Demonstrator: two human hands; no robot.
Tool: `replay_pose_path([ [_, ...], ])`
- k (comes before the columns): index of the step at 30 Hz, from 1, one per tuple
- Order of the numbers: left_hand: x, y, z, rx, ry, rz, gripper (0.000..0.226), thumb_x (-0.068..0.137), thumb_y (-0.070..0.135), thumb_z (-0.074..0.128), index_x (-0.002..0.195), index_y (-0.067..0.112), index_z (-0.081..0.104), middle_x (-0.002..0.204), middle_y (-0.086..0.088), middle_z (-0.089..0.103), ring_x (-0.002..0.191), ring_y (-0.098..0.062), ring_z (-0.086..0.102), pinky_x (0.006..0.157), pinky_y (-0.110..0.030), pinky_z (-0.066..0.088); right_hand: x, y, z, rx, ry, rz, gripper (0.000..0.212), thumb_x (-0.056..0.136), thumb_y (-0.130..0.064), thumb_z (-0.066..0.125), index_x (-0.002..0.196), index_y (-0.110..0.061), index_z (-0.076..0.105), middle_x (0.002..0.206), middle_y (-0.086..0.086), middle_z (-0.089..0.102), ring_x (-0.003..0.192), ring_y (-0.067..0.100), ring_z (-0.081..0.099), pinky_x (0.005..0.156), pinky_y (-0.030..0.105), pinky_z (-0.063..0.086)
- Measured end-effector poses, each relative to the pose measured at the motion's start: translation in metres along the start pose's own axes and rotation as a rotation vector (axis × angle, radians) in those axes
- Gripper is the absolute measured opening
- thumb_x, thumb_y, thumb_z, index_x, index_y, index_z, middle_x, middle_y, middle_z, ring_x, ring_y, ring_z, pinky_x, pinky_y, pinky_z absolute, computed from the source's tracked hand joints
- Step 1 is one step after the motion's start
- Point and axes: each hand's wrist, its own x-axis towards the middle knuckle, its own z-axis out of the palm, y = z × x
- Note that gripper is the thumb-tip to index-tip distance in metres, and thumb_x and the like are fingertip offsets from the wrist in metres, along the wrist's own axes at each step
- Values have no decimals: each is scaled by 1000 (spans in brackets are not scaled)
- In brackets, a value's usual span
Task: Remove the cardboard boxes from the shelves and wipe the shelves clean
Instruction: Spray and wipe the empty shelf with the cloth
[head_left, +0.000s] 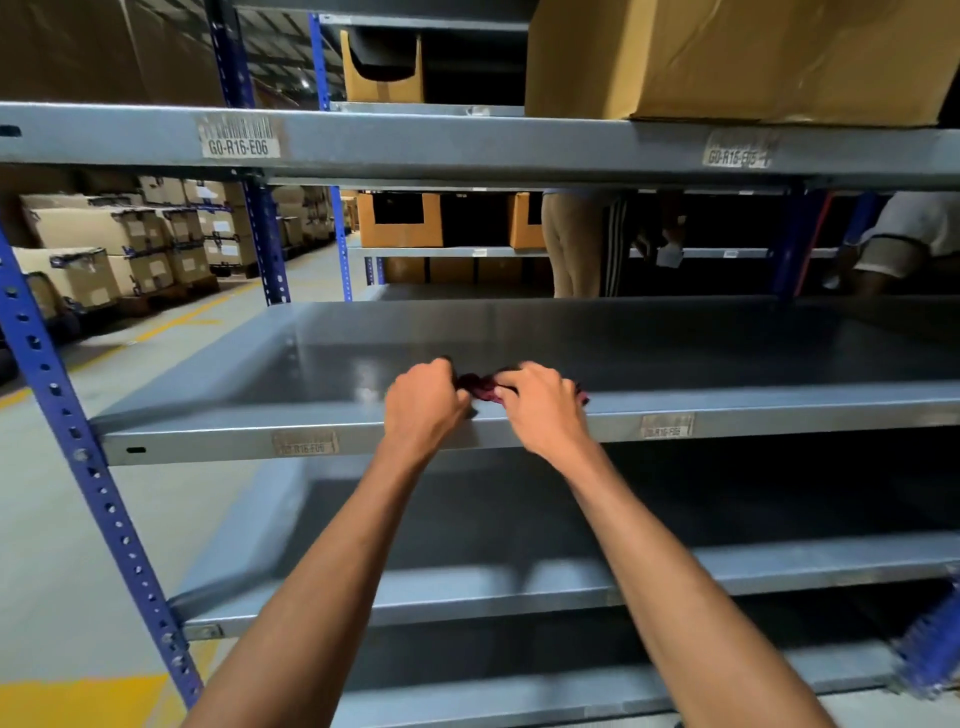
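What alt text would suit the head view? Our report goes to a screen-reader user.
Both the left hand and right hand grip a crumpled dark red cloth at the front edge of a bare grey metal shelf. A large brown cardboard box sits on the shelf above.

- Middle shelf: cloth lay near its front edge, between the left hand and the right hand, both gripping it.
- Upper shelf: cardboard box stood on it, at the right.
- Lower shelf: sat beneath the middle shelf.
- Upright post: stood at the rack's left front corner.
- Stacked cartons: stood on the floor, far left, behind the post.
- Rear rack: stood behind, open-fronted boxes on it.
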Motion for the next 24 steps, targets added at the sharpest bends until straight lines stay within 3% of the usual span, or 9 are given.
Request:
replay_pose_path([
  [3, 5, 30, 5, -77, -68, 18, 28, 84, 32, 58, 99, 9, 60, 106, -20, 67, 99, -44, 61, 71, -38, 41, -18, 2, -1, 57, 34, -110, 26, 102, -30, 53, 122, -27, 69, 119, -4, 63, 102, 21, 64, 83, 39, 55],
  [6, 3, 26, 13, -92, -94, 155, 42, 87, 43, 46, 110, 11, 58, 104, -22, 67, 99, -45, 60, 78, -42, 48, -33, 38, -24, 64, 57, -158, 27, 100, -34, 56, 123, -31, 70, 121, -13, 63, 104, 11, 61, 81, 24, 44],
  [9, -5, 21, 22, 83, -72, 363, 51, 96, 55, 30, 125, 18, 49, 111, -19, 61, 104, -39, 55, 87, -46, 46, -18, 64, -33, -11, 38, -20, 26, 99, -38, 55, 122, -34, 69, 116, -9, 64, 106, 19, 62, 83, 31, 48],
  [11, -6, 26, 21, 157, -127, 456, 62, 86, 62, 22, 126, 21, 47, 119, -13, 54, 109, -34, 52, 89, -45, 42, -3, 61, -29, -37, 16, 77, 26, 99, -37, 55, 120, -35, 68, 115, -3, 65, 106, 29, 63, 87, 41, 52],
  [15, -13, 23, 18, 285, -114, 551, 77, 58, 69, 46, 118, 21, 47, 115, -4, 50, 106, -27, 48, 83, -41, 41, -18, 48, -20, -9, 89, -22, 27, 100, -28, 54, 122, -28, 70, 120, -7, 62, 104, 21, 65, 81, 31, 48],
  [18, -24, 25, 26, 407, -4, 568, 65, 50, 52, 61, 105, 20, 47, 104, -1, 47, 97, -27, 48, 74, -39, 39, -40, 72, -32, 23, 106, -134, 28, 99, -35, 56, 124, -31, 69, 125, -15, 61, 106, 14, 64, 91, 37, 53],
  [24, -19, 88, 55, 379, 37, 460, 68, 48, 46, 66, 109, 23, 47, 104, -4, 47, 95, -28, 46, 74, -38, 38, -15, 124, -52, -126, 94, 34, 22, 100, -36, 51, 112, -32, 69, 107, -5, 61, 96, 26, 66, 80, 44, 55],
])
